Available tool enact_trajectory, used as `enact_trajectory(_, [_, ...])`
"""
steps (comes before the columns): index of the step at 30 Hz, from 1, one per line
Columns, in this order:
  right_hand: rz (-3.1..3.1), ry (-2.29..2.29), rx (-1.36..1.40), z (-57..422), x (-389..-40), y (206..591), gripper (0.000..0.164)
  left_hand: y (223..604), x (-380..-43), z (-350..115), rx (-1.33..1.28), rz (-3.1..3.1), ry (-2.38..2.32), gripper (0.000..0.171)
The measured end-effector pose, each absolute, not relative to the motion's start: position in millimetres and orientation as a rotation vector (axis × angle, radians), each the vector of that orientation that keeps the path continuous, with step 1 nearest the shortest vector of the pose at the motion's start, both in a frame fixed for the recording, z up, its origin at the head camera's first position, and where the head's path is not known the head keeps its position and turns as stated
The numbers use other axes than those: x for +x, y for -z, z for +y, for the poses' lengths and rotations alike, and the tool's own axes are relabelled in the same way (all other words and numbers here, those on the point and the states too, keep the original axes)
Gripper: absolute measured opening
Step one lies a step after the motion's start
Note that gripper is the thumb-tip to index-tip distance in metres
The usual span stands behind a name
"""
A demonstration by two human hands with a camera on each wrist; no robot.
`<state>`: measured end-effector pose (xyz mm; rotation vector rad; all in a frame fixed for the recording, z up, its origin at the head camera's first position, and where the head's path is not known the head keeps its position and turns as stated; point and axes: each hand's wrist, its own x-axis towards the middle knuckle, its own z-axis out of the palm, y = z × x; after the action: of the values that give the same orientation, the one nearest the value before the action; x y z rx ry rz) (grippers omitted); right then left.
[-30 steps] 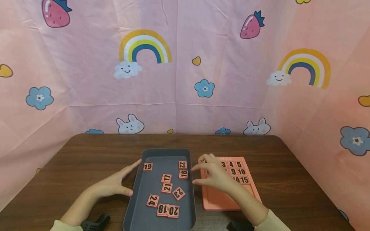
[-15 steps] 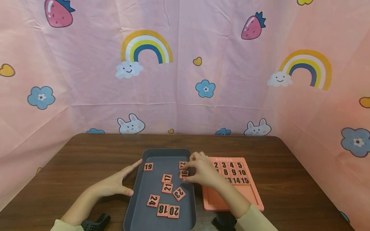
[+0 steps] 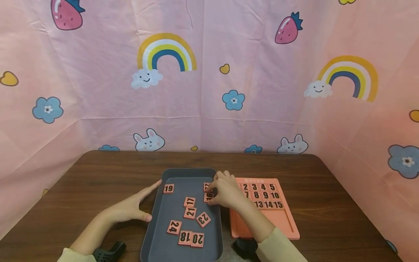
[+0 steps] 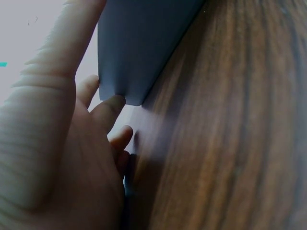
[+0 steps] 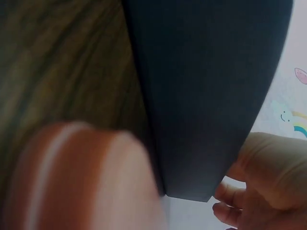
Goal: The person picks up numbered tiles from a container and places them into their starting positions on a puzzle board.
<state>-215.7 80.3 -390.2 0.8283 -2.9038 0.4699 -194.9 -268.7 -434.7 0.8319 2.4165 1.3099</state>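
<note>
Tile 16 point(image 3: 208, 197) lies in the grey tray point(image 3: 188, 183), directly between the thumb and forefinger of the right hand point(image 3: 228, 190). Those two fingertips stand narrow, one at either edge of the tile – whether they pinch it, I cannot tell. Another tile point(image 3: 206, 186) sits just beyond, its number partly covered by the forefinger.

Left of the right fingertips are tile 17 point(image 3: 189, 202) and, touching it on the near side, tile 21 point(image 3: 190, 213). Tile 23 point(image 3: 203, 219) lies askew, nearer the person than the thumb; farther that way come tile 24 point(image 3: 174, 227), tile 18 point(image 3: 185, 237) and tile 20 point(image 3: 198, 239), the last two side by side.

The left hand point(image 3: 127, 208) holds nothing, thumb and fingers spread wide along the tray's left side, fingertips at its wall; tile 19 point(image 3: 168, 188) lies inside, just right of them.

Under the right wrist – partly hidden by it – is a coral board point(image 3: 282, 222), filled rows toward the fingers' far side, bare surface nearer the person.
</note>
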Motion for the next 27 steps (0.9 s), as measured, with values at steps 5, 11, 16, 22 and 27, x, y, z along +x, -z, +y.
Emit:
enact_trajectory(5, [-2.917, -0.421, 0.793, 78.1, -215.5, 389.1, 0.031, 434.4, -195.2, -268.3, 0.834, 2.415, -1.310, 0.105])
enact_trajectory(11, [-2.941, -0.430, 0.791, 75.8, -215.7, 388.9, 0.027, 431.5, -193.8, -267.4, 0.827, 2.403, -1.315, 0.105])
enact_trajectory(16, [-2.968, -0.468, 0.800, 74.9, -217.1, 388.8, 0.023, 431.8, -194.6, -267.2, 0.814, 2.397, -1.313, 0.104])
enact_trajectory(22, [-2.963, -0.488, 0.821, 75.1, -217.9, 389.9, 0.023, 433.6, -195.1, -267.7, 0.817, 2.391, -1.324, 0.104])
enact_trajectory(27, [-2.932, -0.502, 0.819, 75.5, -217.9, 390.5, 0.024, 434.1, -195.1, -268.2, 0.814, 2.395, -1.329, 0.104])
